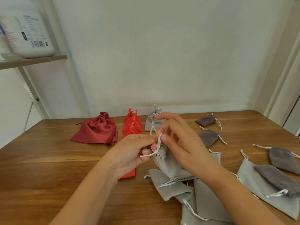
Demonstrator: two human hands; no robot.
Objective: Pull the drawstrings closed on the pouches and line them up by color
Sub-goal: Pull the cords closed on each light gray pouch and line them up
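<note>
both hands are together over the table (48, 159), working one light grey pouch (167, 164) that hangs between them, its bottom resting on the grey pile (172, 187) just under my wrists. the left hand (131, 153) pinches the white drawstring (158, 142) between thumb and forefinger. the right hand (181, 143) has thumb and a fingertip on the same drawstring just above, other fingers curled loose. the pouch neck looks bunched right below the pinch, so i judge the cinch is nearly done. a short loose end sticks out across the left fingers.

handling: soft cloth, very light, no stiffness, so it'll swing and fold if lifted by the drawstring alone. the drawstring is thin and probably slips, so pinch it close to the neck and pull the two sides apart; hold the body only to steady it.

beyond the fingertips there's a closed grey pouch (151, 122), a red row (132, 125) to its left and a dark red satin bag (95, 130) further left. dark grey pouches (207, 137) lie loose out past the right hand, unsorted. one red pouch (129, 173) sits under the left palm.
</note>
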